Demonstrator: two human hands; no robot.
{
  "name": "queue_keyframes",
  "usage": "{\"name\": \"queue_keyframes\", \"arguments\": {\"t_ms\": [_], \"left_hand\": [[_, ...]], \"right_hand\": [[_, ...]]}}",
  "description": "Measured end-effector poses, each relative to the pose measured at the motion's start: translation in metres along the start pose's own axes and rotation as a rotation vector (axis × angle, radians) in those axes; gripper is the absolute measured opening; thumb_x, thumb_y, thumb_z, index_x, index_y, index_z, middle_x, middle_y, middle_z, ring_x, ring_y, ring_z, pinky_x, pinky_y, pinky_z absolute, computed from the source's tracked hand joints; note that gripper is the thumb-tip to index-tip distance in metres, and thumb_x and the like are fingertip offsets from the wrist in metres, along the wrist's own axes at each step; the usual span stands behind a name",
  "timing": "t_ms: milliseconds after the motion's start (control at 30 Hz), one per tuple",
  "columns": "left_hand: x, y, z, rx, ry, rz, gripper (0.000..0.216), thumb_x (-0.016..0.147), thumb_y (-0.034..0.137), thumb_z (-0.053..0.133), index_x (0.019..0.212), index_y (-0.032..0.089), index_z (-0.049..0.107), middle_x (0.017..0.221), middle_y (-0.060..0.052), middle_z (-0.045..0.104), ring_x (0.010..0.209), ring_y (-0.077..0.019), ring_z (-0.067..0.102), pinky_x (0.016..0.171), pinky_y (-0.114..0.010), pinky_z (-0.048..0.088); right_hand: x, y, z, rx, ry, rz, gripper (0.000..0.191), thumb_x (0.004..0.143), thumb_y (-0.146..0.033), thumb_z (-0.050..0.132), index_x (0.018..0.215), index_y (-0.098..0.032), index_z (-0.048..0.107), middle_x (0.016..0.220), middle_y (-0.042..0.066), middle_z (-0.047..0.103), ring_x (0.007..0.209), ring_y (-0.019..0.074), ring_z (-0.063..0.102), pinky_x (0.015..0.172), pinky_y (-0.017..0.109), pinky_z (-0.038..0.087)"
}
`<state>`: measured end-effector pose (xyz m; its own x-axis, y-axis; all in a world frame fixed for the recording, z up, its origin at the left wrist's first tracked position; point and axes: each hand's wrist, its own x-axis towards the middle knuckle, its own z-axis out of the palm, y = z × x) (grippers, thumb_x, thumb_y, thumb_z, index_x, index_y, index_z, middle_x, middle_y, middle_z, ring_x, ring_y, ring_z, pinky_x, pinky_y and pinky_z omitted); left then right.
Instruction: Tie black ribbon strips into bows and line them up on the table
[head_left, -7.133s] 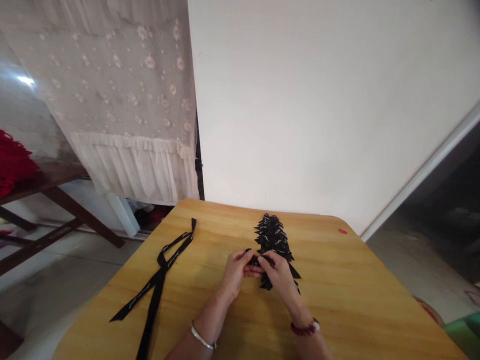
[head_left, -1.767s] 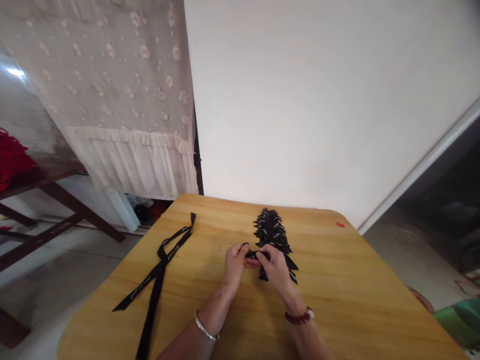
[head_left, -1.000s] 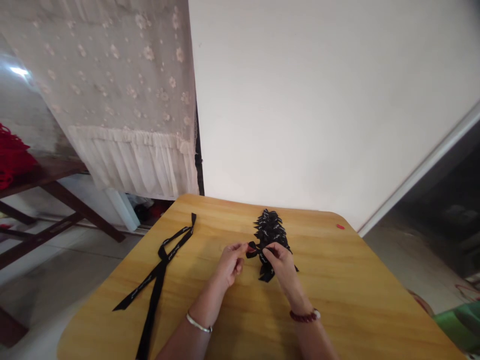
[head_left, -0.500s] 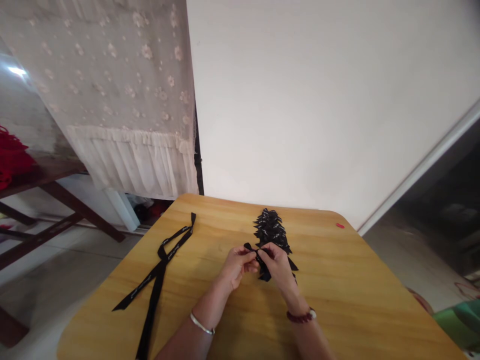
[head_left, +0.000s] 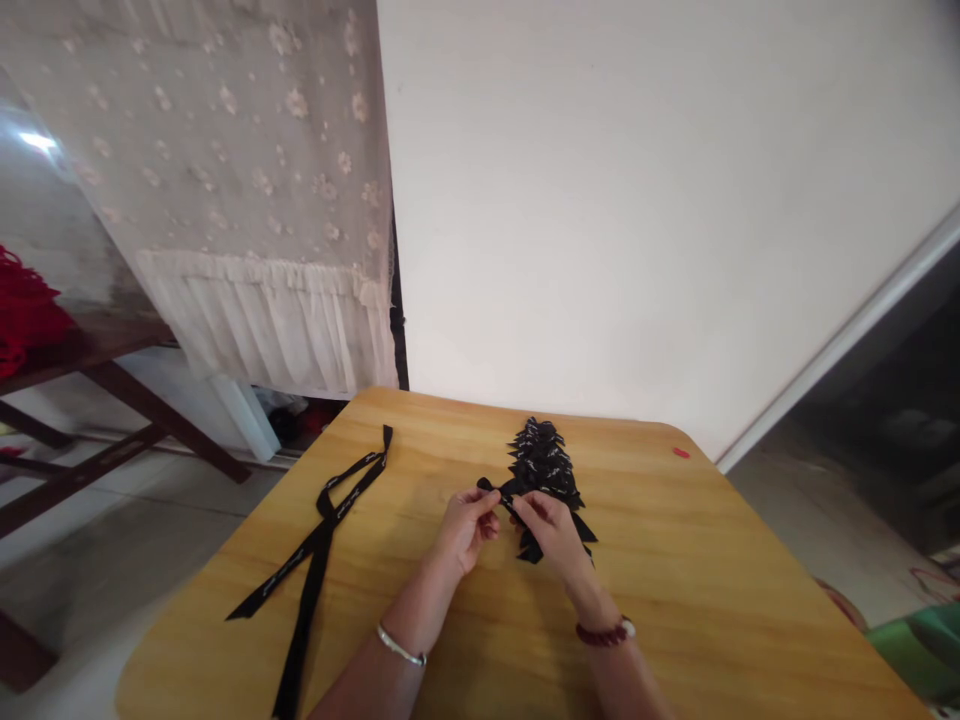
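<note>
Both hands meet over the middle of a wooden table (head_left: 675, 600). My left hand (head_left: 466, 524) pinches one end of a short black ribbon piece (head_left: 493, 491), its fingers curled closed. My right hand (head_left: 551, 524) pinches the other part of the same piece, which droops below it near the table. Just behind the hands lies a row of finished black ribbon bows (head_left: 541, 460) with white lettering, stretching away toward the wall.
Long loose black ribbon strips (head_left: 319, 545) lie crossed on the table's left side. A small red object (head_left: 681, 452) sits near the far right corner. A lace curtain (head_left: 247, 200) hangs at back left, and a wooden bench (head_left: 90, 370) with red cloth stands at far left.
The hands stayed by the near end of the bow row, working the small ribbon piece. Its left end now sticks out further left above my left fingers.
</note>
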<state>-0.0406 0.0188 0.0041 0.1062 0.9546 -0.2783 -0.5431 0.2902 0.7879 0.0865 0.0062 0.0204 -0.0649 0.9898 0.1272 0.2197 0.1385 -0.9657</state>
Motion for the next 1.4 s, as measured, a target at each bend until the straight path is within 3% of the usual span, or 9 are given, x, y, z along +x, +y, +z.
{"name": "queue_keyframes", "arguments": {"t_ms": [133,500,600,767,900,1067,1233,1400], "left_hand": [[0.002,-0.002,0.0,0.008,0.041,0.031,0.025,0.046,0.027,0.073,0.053,0.013,0.053,0.032,0.006,0.045,0.027,-0.0049,0.04,0.027,-0.015,0.025],[0.004,-0.005,0.0,-0.017,0.11,0.058,0.026,0.044,0.025,0.074,0.052,0.013,0.052,0.032,0.008,0.043,0.023,-0.0033,0.036,0.024,-0.015,0.021],[0.003,-0.002,0.0,-0.047,0.097,0.013,0.023,0.048,0.021,0.073,0.057,0.013,0.054,0.037,0.005,0.051,0.027,-0.0051,0.043,0.025,-0.014,0.026],[-0.002,0.005,0.002,-0.09,0.034,-0.07,0.016,0.056,0.013,0.069,0.06,0.012,0.053,0.057,-0.004,0.064,0.058,-0.0153,0.064,0.046,-0.017,0.047],[-0.006,0.003,0.004,0.067,-0.082,-0.119,0.015,0.057,0.015,0.067,0.059,0.011,0.053,0.053,-0.005,0.063,0.054,-0.0166,0.063,0.044,-0.019,0.047],[-0.01,-0.004,0.005,0.282,-0.259,-0.169,0.017,0.055,0.021,0.067,0.061,0.009,0.057,0.05,-0.007,0.063,0.05,-0.0189,0.063,0.041,-0.021,0.045],[-0.012,-0.003,0.006,0.342,-0.295,-0.174,0.016,0.053,0.022,0.066,0.061,0.01,0.059,0.053,-0.006,0.064,0.049,-0.0175,0.062,0.042,-0.021,0.045],[-0.014,-0.001,0.008,0.376,-0.32,-0.188,0.014,0.052,0.021,0.065,0.057,0.01,0.058,0.05,-0.006,0.062,0.048,-0.0172,0.061,0.044,-0.022,0.045]], "right_hand": [[0.001,0.006,0.0,-0.061,0.008,-0.028,0.021,0.07,-0.03,0.053,0.054,-0.016,0.051,0.048,-0.002,0.052,0.047,0.0113,0.046,0.046,0.022,0.036],[0.001,0.015,0.002,-0.208,-0.019,-0.084,0.018,0.068,-0.025,0.05,0.052,-0.017,0.05,0.047,-0.003,0.049,0.046,0.0102,0.044,0.044,0.021,0.034],[0.001,0.014,0.003,-0.205,-0.044,-0.067,0.015,0.066,-0.023,0.049,0.052,-0.017,0.05,0.046,-0.004,0.048,0.044,0.0096,0.043,0.043,0.02,0.032],[0.001,0.007,-0.004,-0.074,0.085,-0.059,0.023,0.072,-0.034,0.048,0.058,-0.016,0.054,0.051,-0.001,0.054,0.049,0.0123,0.048,0.047,0.022,0.036],[0.002,0.004,-0.01,0.008,0.207,0.006,0.033,0.075,-0.044,0.044,0.065,-0.015,0.057,0.061,0.004,0.059,0.058,0.0156,0.054,0.053,0.023,0.04],[-0.001,-0.003,-0.009,0.021,0.11,0.019,0.039,0.074,-0.048,0.044,0.059,-0.015,0.055,0.057,0.002,0.057,0.056,0.0142,0.051,0.053,0.023,0.039],[-0.002,-0.005,-0.007,-0.052,0.003,-0.054,0.031,0.073,-0.039,0.05,0.053,-0.016,0.051,0.05,-0.002,0.049,0.05,0.0109,0.044,0.047,0.021,0.034],[0.0,0.002,-0.007,-0.087,-0.019,-0.056,0.016,0.068,-0.025,0.053,0.055,-0.016,0.053,0.052,-0.003,0.05,0.051,0.0104,0.044,0.049,0.02,0.035]]}}
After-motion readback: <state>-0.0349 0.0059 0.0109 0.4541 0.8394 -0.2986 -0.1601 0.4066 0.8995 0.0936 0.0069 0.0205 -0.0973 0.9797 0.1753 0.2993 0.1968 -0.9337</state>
